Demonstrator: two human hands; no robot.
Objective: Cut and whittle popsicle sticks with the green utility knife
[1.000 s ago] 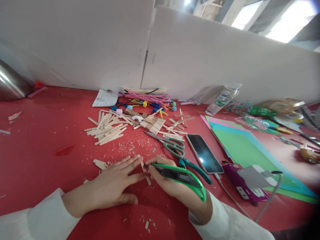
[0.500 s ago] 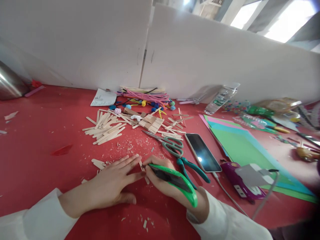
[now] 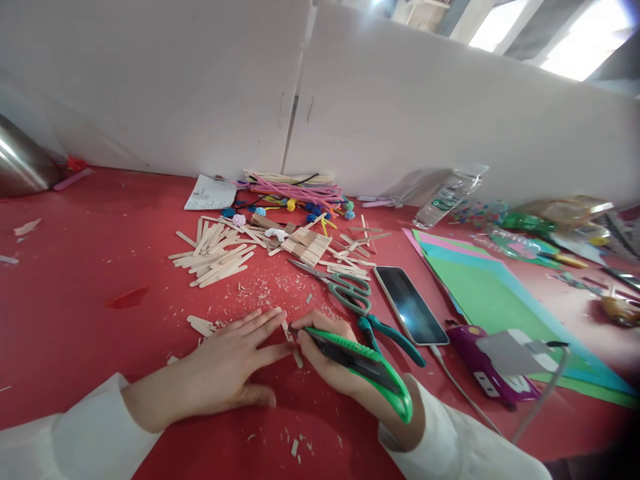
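Observation:
My left hand (image 3: 227, 367) lies flat on the red table, its fingers stretched out and its fingertips touching a craft stick (image 3: 297, 355). Closed around a green box cutter (image 3: 373, 365) is my right hand (image 3: 333, 373), just right of that stick. The cutter's tip end is at the stick; my fingers mostly hide the blade. A few short stick pieces (image 3: 200, 326) lie beyond my left hand, and wood shavings are scattered around.
Beyond my hands are a pile of craft sticks (image 3: 220, 257), scissors (image 3: 350, 291) and teal-handled pliers (image 3: 395, 339). To the right are a phone (image 3: 413, 307) on a cable, coloured paper sheets (image 3: 495, 300) and a purple device (image 3: 477, 360). A plastic bottle (image 3: 443, 202) leans near the white partition (image 3: 175, 87).
The view has shifted slightly. My right hand and the cutter have moved a little to the right and down, showing more of the stick. My left hand stays flat on the table.

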